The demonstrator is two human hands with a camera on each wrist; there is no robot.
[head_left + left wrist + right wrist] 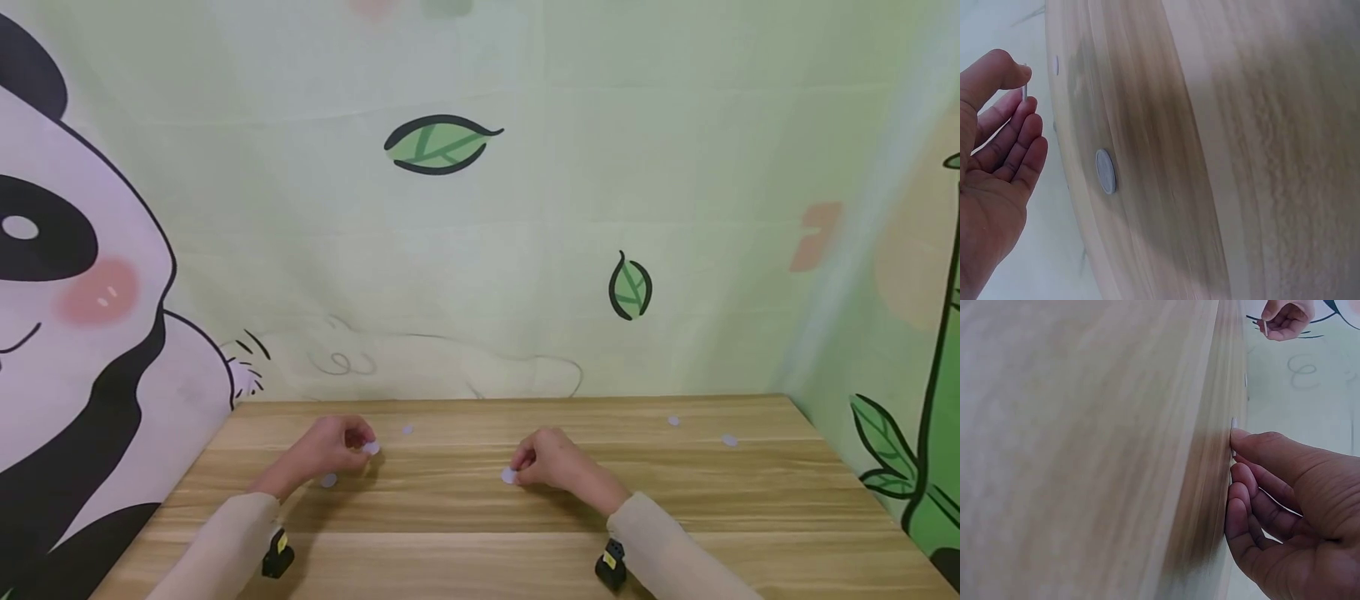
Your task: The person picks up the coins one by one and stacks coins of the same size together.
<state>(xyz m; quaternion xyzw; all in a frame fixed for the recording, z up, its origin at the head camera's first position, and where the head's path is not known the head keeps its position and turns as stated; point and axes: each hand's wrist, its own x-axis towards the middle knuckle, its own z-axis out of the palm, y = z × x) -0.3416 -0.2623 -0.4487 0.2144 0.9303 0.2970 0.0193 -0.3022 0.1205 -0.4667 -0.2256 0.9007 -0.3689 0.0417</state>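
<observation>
Between thumb and fingertips my left hand (335, 446) pinches a small white disc (371, 447), seen edge-on above the table in the left wrist view. Another white disc, with a raised rim (1105, 171), lies flat on the wood close to that hand. My right hand (551, 460) holds a similar thin disc (508, 476) by its edge, thumb on one side, low over the tabletop. In the right wrist view this disc (1233, 434) shows only as a narrow strip, and the other fingers are curled beneath the thumb.
The wooden table (420, 558) meets a printed cloth backdrop (525, 250) at its far edge. One white disc (407, 430) lies at the back between the hands. Two more, a disc (673, 421) and a nearer disc (730, 440), lie at the back right.
</observation>
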